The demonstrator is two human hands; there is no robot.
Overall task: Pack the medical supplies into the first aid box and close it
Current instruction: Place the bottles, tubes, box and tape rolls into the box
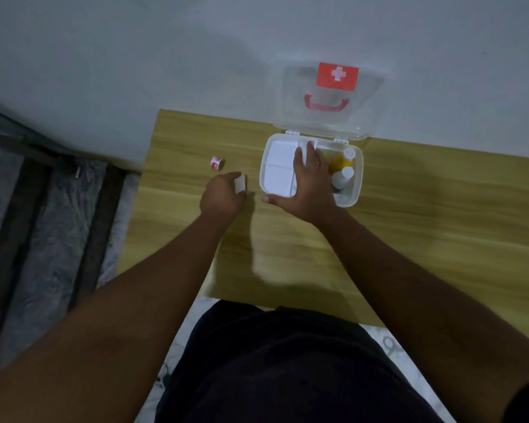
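A white first aid box (358, 166) stands open on a wooden board, its clear lid (327, 117) with a red cross label leaning back against the wall. White gauze pads (280, 166) fill its left side. A yellow bottle (339, 163) and a white bottle (342, 177) stand in its right side. My right hand (309, 184) rests over the box's middle, fingers spread, thumb on the front rim. Left of the box, my left hand (222, 195) is closed on a small white roll (240, 182). A small red and white tape roll (217, 163) lies further left.
The wooden board (409, 239) lies against a pale wall (135, 56). Dark metal bars (43, 209) over a grey patterned surface run along the left. My dark-clothed lap (287, 361) fills the bottom centre.
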